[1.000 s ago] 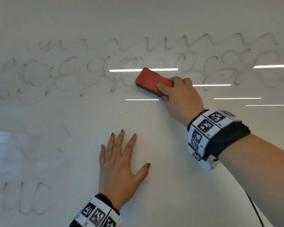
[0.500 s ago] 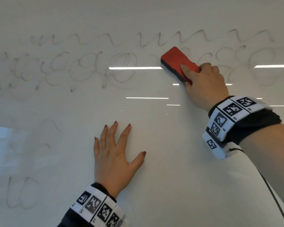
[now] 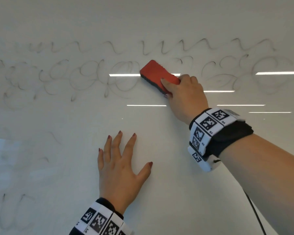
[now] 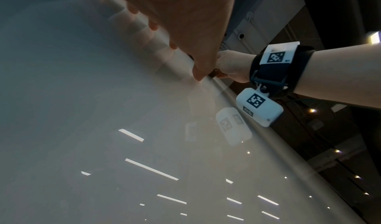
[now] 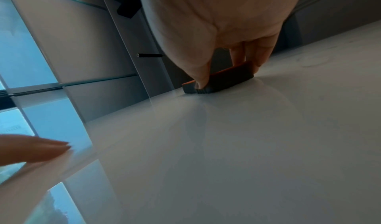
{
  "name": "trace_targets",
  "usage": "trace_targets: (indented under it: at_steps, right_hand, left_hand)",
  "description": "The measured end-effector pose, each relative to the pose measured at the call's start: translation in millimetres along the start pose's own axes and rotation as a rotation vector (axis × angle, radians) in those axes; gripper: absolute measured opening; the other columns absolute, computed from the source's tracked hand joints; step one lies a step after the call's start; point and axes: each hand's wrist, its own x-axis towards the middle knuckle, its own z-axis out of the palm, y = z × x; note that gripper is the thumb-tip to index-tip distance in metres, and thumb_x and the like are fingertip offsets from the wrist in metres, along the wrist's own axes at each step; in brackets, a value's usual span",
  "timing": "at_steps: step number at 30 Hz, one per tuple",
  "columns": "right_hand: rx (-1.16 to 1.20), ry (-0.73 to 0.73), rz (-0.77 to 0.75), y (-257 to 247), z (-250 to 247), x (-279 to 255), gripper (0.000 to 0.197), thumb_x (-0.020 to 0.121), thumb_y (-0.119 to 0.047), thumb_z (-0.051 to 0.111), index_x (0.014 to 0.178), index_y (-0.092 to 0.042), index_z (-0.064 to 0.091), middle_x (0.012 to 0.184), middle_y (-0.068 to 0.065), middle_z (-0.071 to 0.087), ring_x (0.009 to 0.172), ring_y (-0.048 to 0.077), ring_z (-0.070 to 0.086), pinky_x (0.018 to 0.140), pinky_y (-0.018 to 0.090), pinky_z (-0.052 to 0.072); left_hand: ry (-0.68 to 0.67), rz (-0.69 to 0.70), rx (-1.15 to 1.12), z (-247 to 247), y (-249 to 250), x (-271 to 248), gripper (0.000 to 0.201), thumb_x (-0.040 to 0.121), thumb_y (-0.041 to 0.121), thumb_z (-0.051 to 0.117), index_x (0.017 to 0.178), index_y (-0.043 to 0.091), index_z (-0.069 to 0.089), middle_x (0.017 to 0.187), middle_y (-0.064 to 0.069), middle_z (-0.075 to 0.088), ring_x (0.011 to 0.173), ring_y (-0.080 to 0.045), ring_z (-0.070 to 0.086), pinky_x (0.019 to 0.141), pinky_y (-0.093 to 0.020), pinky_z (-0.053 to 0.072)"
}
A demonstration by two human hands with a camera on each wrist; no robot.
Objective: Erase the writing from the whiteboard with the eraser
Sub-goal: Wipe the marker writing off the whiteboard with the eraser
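The whiteboard (image 3: 159,192) fills the head view, with faint grey loops of writing (image 3: 85,77) in two rows across its upper part and more (image 3: 15,211) at lower left. My right hand (image 3: 182,92) grips a red eraser (image 3: 157,74) with a dark felt underside and presses it flat on the board amid the second row. In the right wrist view the thumb and fingers pinch the eraser (image 5: 222,80) by its sides. My left hand (image 3: 120,167) lies flat on the board below, fingers spread and straight.
Bright ceiling-light reflections (image 3: 278,73) streak the glossy board. A black cable (image 3: 255,216) hangs under my right forearm. Beyond the board's edge in the right wrist view stand grey wall panels (image 5: 86,44) and a window (image 5: 20,48).
My right hand first carried the eraser up and to the right, then back left and slightly down along the second row. The left hand stays flat on the board.
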Motion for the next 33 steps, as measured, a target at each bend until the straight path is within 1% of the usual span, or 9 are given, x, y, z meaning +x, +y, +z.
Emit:
trace_targets:
  at_steps: [6, 10, 13, 17, 18, 20, 24, 29, 33]
  right_hand:
    - [-0.063, 0.024, 0.116, 43.4, -6.8, 15.7, 0.050, 0.098, -0.038, 0.041, 0.146, -0.029, 0.030, 0.117, 0.022, 0.046, 0.106, 0.038, 0.043, 0.087, 0.044, 0.038]
    - [-0.081, 0.040, 0.196, 80.2, -10.8, 4.4, 0.051, 0.098, -0.038, 0.042, 0.147, -0.028, 0.031, 0.115, 0.025, 0.046, 0.105, 0.040, 0.043, 0.088, 0.047, 0.038]
    - [-0.073, 0.040, 0.210, 91.1, -10.6, -10.1, 0.050, 0.098, -0.036, 0.043, 0.146, -0.027, 0.033, 0.114, 0.026, 0.046, 0.104, 0.040, 0.044, 0.087, 0.047, 0.038]
    - [-0.044, 0.030, 0.192, 86.0, -10.5, -22.5, 0.051, 0.098, -0.035, 0.045, 0.146, -0.026, 0.032, 0.115, 0.025, 0.046, 0.105, 0.040, 0.043, 0.087, 0.046, 0.037]
    - [-0.034, 0.021, 0.180, 82.5, -10.7, -25.4, 0.051, 0.098, -0.035, 0.044, 0.147, -0.027, 0.031, 0.115, 0.023, 0.045, 0.105, 0.039, 0.043, 0.087, 0.046, 0.037]
    - [-0.015, 0.006, 0.144, 73.2, -10.2, -33.7, 0.051, 0.098, -0.035, 0.043, 0.147, -0.028, 0.031, 0.115, 0.021, 0.045, 0.105, 0.037, 0.042, 0.086, 0.044, 0.037]
    - [0.000, -0.020, 0.045, 49.8, -4.9, -52.4, 0.050, 0.098, -0.036, 0.041, 0.146, -0.029, 0.031, 0.117, 0.016, 0.046, 0.104, 0.033, 0.043, 0.085, 0.041, 0.037]
    - [-0.041, -0.036, -0.054, 49.5, -3.6, -45.9, 0.050, 0.098, -0.038, 0.041, 0.146, -0.029, 0.031, 0.118, 0.016, 0.047, 0.105, 0.032, 0.044, 0.085, 0.039, 0.036]
    - [-0.071, -0.021, -0.018, 68.8, -8.7, -21.2, 0.050, 0.098, -0.040, 0.040, 0.147, -0.031, 0.029, 0.118, 0.016, 0.046, 0.106, 0.032, 0.044, 0.086, 0.040, 0.036]
  left_hand:
    - [0.006, 0.010, 0.006, 2.3, -1.9, -0.4, 0.079, 0.075, 0.075, 0.033, 0.146, 0.042, 0.019, 0.155, 0.006, 0.014, 0.145, -0.018, 0.001, 0.116, -0.043, 0.002]
    - [0.001, -0.005, 0.016, 1.9, -0.3, -0.1, 0.080, 0.074, 0.076, 0.032, 0.146, 0.042, 0.018, 0.156, 0.005, 0.013, 0.145, -0.018, 0.000, 0.117, -0.042, 0.001]
    - [-0.013, -0.017, 0.018, -0.7, 4.3, 0.0, 0.082, 0.073, 0.076, 0.029, 0.146, 0.041, 0.017, 0.156, 0.004, 0.013, 0.145, -0.019, 0.000, 0.117, -0.042, 0.003]
    - [-0.022, -0.034, 0.033, -6.1, 11.1, 3.8, 0.082, 0.072, 0.075, 0.028, 0.146, 0.040, 0.018, 0.153, 0.001, 0.014, 0.143, -0.021, 0.004, 0.116, -0.044, 0.015]
    - [-0.026, -0.021, 0.039, -6.7, 15.0, 5.6, 0.082, 0.073, 0.074, 0.028, 0.146, 0.039, 0.018, 0.153, 0.001, 0.015, 0.143, -0.021, 0.005, 0.115, -0.044, 0.016]
    - [-0.036, 0.025, 0.044, -5.6, 27.0, 8.5, 0.081, 0.074, 0.072, 0.029, 0.147, 0.038, 0.017, 0.154, 0.002, 0.014, 0.143, -0.019, 0.004, 0.116, -0.043, 0.013]
    - [-0.038, 0.088, 0.028, 1.8, 55.9, 11.9, 0.081, 0.076, 0.071, 0.028, 0.148, 0.039, 0.010, 0.157, 0.004, 0.005, 0.145, -0.016, -0.004, 0.115, -0.038, 0.001]
    - [-0.055, 0.112, 0.017, 15.8, 78.3, 9.5, 0.080, 0.077, 0.072, 0.027, 0.148, 0.039, 0.009, 0.158, 0.005, 0.001, 0.145, -0.016, -0.007, 0.116, -0.038, -0.001]
    - [-0.040, 0.102, 0.008, 18.1, 78.8, 8.9, 0.080, 0.077, 0.073, 0.029, 0.148, 0.041, 0.011, 0.158, 0.006, 0.003, 0.145, -0.015, -0.006, 0.115, -0.036, -0.002]
